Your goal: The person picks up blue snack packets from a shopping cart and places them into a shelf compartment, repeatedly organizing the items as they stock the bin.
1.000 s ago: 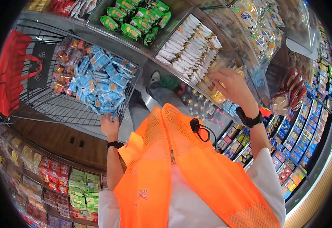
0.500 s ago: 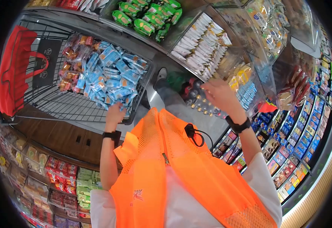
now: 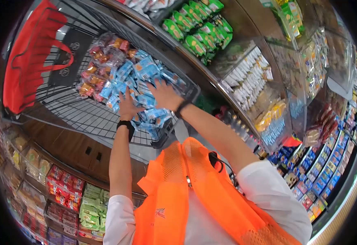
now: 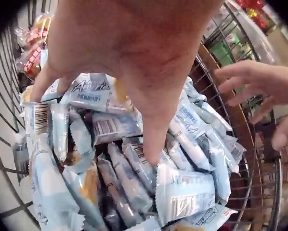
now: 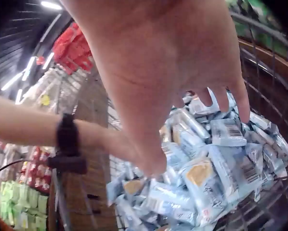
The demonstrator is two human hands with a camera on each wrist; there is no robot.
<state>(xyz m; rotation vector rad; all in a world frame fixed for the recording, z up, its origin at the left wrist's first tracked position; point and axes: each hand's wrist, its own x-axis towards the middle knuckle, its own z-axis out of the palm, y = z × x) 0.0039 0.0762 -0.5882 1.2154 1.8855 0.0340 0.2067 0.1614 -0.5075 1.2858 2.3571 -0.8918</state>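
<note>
A heap of light-blue snack packets (image 3: 147, 68) lies at the near end of the wire shopping cart (image 3: 70, 113). My left hand (image 3: 128, 108) is over the front of the heap, fingers pointing away from me. In the left wrist view its thumb reaches down among the packets, and its fingertips (image 4: 40, 89) touch packets on the far side. My right hand (image 3: 166, 96) lies over the right part of the heap with fingers spread. The right wrist view shows its fingertips (image 5: 242, 108) down at the packets. Neither hand has curled round a packet.
Clear bags of orange-and-red snacks (image 3: 98, 61) lie beside the blue heap. A red bag (image 3: 27, 61) hangs at the cart's far left end. Display bins with green packs (image 3: 199, 30) and white packets (image 3: 248, 77) border the right side; stocked shelves (image 3: 66, 185) stand lower left.
My right hand has left the display bin at the right and come over the blue packets. The left hand has moved from the cart's near edge onto the heap.
</note>
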